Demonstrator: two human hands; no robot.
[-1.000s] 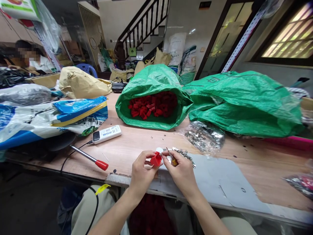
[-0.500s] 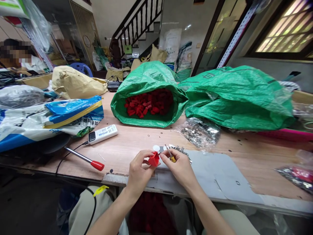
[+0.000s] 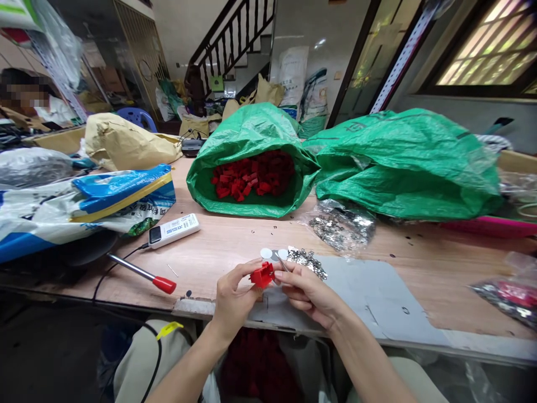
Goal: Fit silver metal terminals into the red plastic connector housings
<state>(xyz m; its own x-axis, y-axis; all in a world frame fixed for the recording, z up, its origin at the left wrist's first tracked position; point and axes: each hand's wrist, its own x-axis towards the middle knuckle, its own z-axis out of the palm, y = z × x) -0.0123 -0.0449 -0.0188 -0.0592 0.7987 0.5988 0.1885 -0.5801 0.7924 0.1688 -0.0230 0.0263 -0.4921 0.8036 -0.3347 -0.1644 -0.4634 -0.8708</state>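
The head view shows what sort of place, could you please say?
Probably a small assembly workshop: a green sack holds many red parts, small metal pieces lie piled on the workbench, and the left hand holds a red piece.

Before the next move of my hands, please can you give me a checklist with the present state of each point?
1. Red part held by left hand: ok.
2. Tool held by right hand: ok.
3. Metal fitting seated inside the red part: cannot tell, too small.
4. Metal pieces near the right hand: ok.
5. Left green bag open, its red pieces visible: ok.
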